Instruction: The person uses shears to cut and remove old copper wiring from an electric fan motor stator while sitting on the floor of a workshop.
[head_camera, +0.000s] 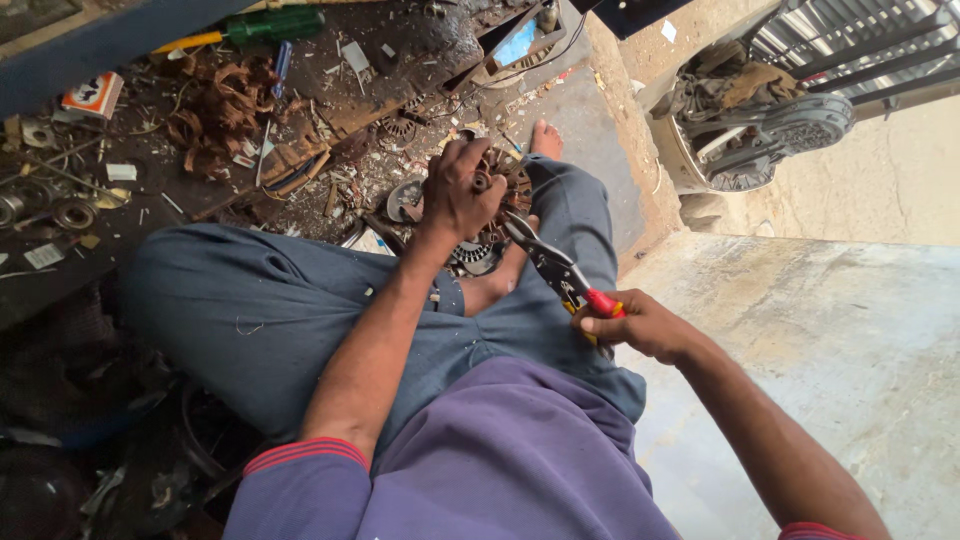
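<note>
I sit cross-legged on the floor in grey trousers and a purple shirt. My left hand grips a round motor stator with copper windings that rests against my foot. My right hand holds pliers with red and yellow handles. The plier jaws point up and left and touch the lower edge of the stator, just below my left hand.
A heap of stripped copper wire lies on the dirty floor at the upper left, with a green-handled screwdriver, bearings and scrap. A motor housing stuffed with cloth stands at the upper right. Bare concrete spreads to my right.
</note>
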